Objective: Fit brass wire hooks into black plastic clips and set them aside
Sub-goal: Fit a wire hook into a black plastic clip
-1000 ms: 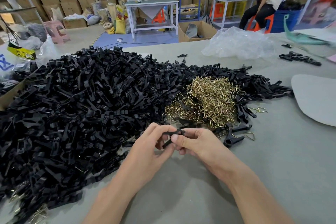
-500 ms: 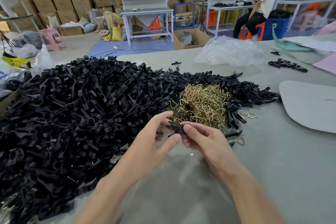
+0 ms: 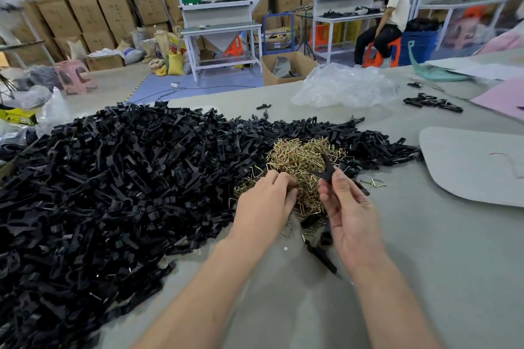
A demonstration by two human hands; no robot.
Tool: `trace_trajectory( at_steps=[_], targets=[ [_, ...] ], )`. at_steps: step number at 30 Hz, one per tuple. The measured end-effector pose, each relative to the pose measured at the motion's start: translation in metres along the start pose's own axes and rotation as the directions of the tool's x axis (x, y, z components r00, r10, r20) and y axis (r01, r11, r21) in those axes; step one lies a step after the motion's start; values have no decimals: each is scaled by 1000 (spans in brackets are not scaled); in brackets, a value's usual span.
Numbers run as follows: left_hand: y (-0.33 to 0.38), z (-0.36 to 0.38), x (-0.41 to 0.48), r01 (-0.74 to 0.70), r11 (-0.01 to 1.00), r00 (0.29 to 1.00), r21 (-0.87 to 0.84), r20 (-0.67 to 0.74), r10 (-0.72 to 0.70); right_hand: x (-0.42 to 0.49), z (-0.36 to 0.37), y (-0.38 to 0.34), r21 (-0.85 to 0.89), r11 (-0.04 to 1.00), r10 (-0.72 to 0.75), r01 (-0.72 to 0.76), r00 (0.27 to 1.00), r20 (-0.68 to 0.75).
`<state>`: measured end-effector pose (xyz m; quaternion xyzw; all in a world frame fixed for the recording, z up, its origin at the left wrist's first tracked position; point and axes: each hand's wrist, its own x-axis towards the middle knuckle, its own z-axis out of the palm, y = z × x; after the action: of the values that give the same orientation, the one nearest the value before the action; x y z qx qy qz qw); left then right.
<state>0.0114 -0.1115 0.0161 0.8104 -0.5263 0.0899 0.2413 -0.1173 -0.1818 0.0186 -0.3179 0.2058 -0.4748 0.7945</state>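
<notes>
**Present state.** One black clip (image 3: 326, 171) is pinched between the thumb and fingers of the right hand (image 3: 350, 208). It is held upright just above the near side of the brass hook pile (image 3: 302, 157), clear of the tabletop (image 3: 431, 269). The left hand (image 3: 263, 202) is laid on the near left part of the same pile, with its fingertips curled down among the hooks. Whether a hook is pinched cannot be told, because the fingertips are hidden. The hook pile is set against the right end of the black clip pile (image 3: 127, 184), which is spread over the left half of the tabletop toward its far edge. A few loose hooks (image 3: 374, 183) are scattered just right of the right hand.

**Step in hand.** Hook selection is judged to be under way. The held clip is not yet fitted.

**Faults to be expected.**
- The hooks are tangled, so several may be dragged out when one is lifted and scattered toward the near edge.
- Two interlocked hooks may be taken for one, and insertion would then be blocked.
- The clip is held by one end only and may be twisted or dropped when the wire is pressed in.
- A fitted clip set down beside the black clip pile may be lost among unfitted stock.
</notes>
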Motion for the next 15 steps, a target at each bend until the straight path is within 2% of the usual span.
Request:
trace_trajectory(
  at_steps=[7,11,15],
  targets=[
    [-7,-9,-10,64,971,996,-229,-41,-75,-4,3,3,-37,999,35,-34,999,6],
    [-15,-12,-22,77,967,997,-244,12,-77,-8,7,8,-64,996,64,-61,997,41],
    [-21,-14,-28,110,949,994,-295,7,-113,-11,12,12,-113,991,76,-69,995,63]
  ],
)
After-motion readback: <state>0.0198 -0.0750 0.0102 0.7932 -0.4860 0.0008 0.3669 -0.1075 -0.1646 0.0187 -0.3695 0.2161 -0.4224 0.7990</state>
